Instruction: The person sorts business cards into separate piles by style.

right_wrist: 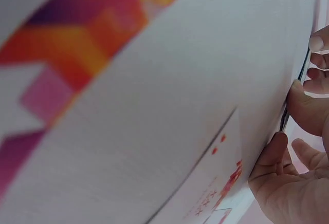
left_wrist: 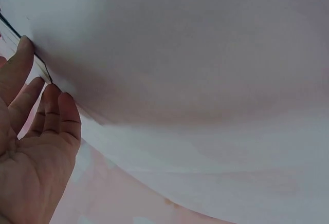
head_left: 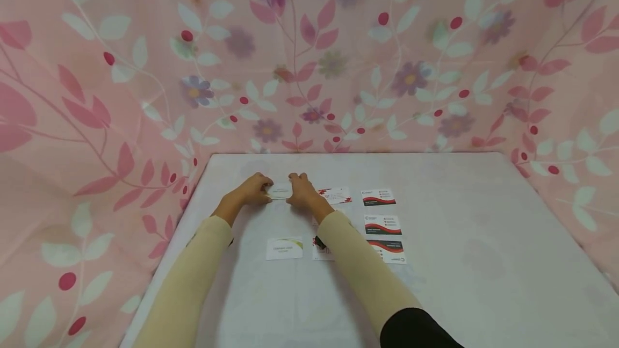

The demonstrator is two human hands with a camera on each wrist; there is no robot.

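Near the back of the table, a white business card (head_left: 280,191) with faint lettering lies between both hands. My left hand (head_left: 252,189) pinches its left end between thumb and fingers; the left wrist view shows the hand (left_wrist: 43,131) with its fingertips at the card's thin edge (left_wrist: 42,69). At the other end, my right hand (head_left: 303,193) pinches the card, seen too in the right wrist view as a hand (right_wrist: 298,178) at the card's dark edge. Just right of that hand lies a white card with red flowers (head_left: 336,195).
To the right, three red-and-black cards (head_left: 378,197) form a column. Nearer me lie a white card with a green curve (head_left: 284,249) and a flowered card (head_left: 321,253), partly behind the right sleeve (head_left: 362,262). A pink floral cloth (head_left: 309,58) hangs behind the white table (head_left: 483,230).
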